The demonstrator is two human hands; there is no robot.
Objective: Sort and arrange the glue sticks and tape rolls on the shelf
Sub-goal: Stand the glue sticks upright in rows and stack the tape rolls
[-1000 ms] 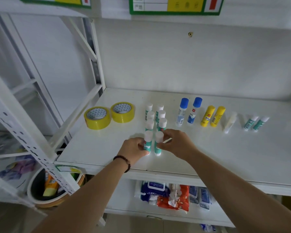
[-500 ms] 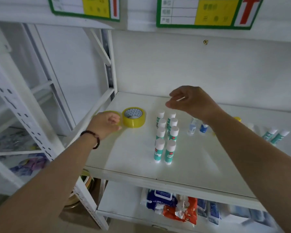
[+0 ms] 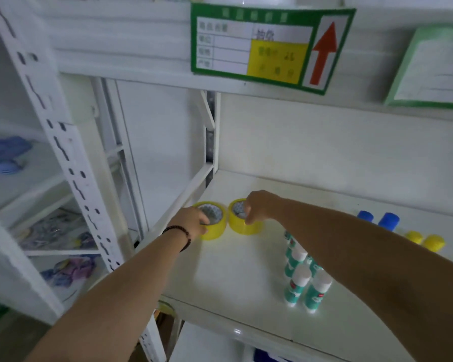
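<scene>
A green-framed label card (image 3: 270,47) hangs on the edge of the upper shelf (image 3: 120,61). It carries a big red arrow pointing up and a yellow field. The writing on it is too blurred to read. A second green card (image 3: 432,71) at the right is unreadable too.

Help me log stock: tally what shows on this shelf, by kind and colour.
Yellow tape rolls: 2
Green-and-white glue sticks: 5 in view; the right forearm hides part of the rows
Blue-capped sticks: 2
Yellow-capped sticks: 2
Total: 11 in view
</scene>
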